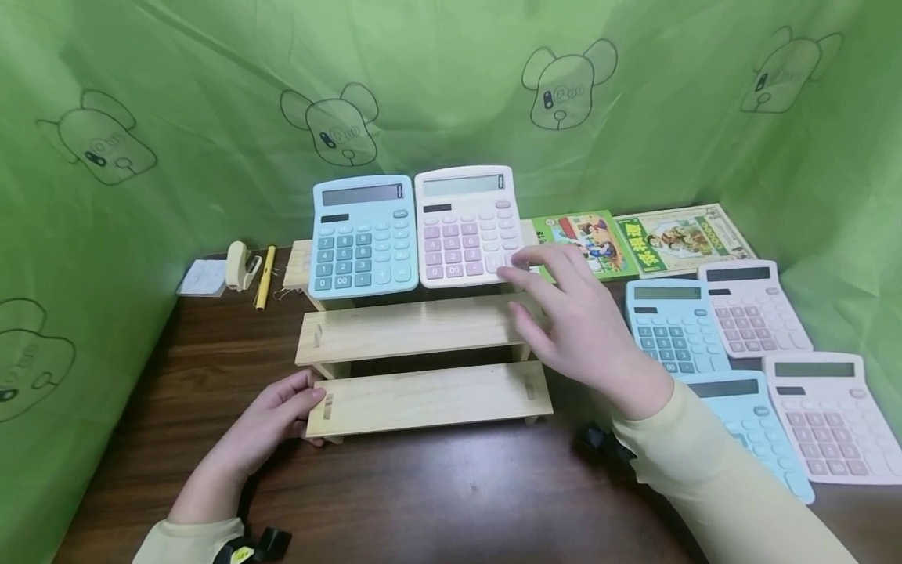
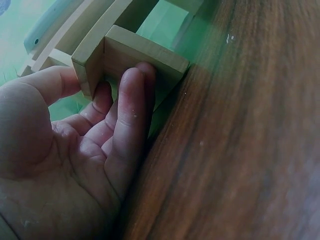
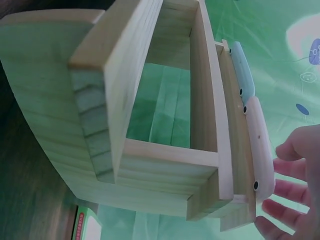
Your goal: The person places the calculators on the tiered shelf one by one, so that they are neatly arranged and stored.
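A three-tier wooden stand (image 1: 430,399) rises like steps on the table. On its top tier a blue calculator (image 1: 365,235) and a pink calculator (image 1: 468,227) lean back side by side, both displays showing 0. My left hand (image 1: 271,415) grips the left end of the lowest tier; in the left wrist view its thumb presses the board edge (image 2: 85,75) and the fingers curl beneath. My right hand (image 1: 574,317) is at the pink calculator's lower right corner, fingers loosely bent and spread. In the right wrist view its fingertips (image 3: 267,227) are right beside that calculator's edge.
Several more blue and pink calculators (image 1: 838,415) lie on the table at the right. Behind them are two illustrated books (image 1: 687,239). A stapler (image 1: 239,266), a yellow pen (image 1: 265,278) and white paper (image 1: 202,278) lie at the left. Green fabric (image 1: 451,78) encloses the table.
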A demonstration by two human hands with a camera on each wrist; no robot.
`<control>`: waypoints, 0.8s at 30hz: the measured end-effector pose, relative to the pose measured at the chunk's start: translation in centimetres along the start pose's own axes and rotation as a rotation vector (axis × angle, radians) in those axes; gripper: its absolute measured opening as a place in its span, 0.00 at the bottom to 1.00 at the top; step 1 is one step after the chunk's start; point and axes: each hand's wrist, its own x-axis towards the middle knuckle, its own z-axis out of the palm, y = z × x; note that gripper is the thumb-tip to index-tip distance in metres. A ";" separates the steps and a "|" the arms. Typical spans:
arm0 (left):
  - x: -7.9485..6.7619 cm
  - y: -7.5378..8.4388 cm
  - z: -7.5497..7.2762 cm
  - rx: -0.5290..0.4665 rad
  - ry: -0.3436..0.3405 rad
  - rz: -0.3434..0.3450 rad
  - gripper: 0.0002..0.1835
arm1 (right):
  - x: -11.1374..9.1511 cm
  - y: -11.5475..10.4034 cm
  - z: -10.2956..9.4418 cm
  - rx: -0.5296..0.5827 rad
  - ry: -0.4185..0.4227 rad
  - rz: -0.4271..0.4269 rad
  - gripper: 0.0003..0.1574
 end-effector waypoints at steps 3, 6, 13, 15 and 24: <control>0.1 0.2 -0.1 0.007 0.002 0.006 0.16 | 0.1 0.0 -0.2 -0.008 0.003 0.004 0.23; 0.1 0.3 -0.1 0.011 0.000 0.007 0.17 | 0.2 -0.1 -0.4 -0.020 -0.011 0.007 0.23; -0.1 0.3 -0.1 0.008 -0.003 0.011 0.16 | -0.2 -0.4 -0.7 -0.015 -0.055 0.015 0.27; -0.1 0.3 -0.1 0.009 -0.019 0.024 0.16 | -0.5 -0.4 -0.8 -0.009 -0.070 0.016 0.29; -0.1 0.2 0.0 0.001 -0.029 0.040 0.15 | -2.7 0.7 -3.1 -0.061 -0.206 0.109 0.40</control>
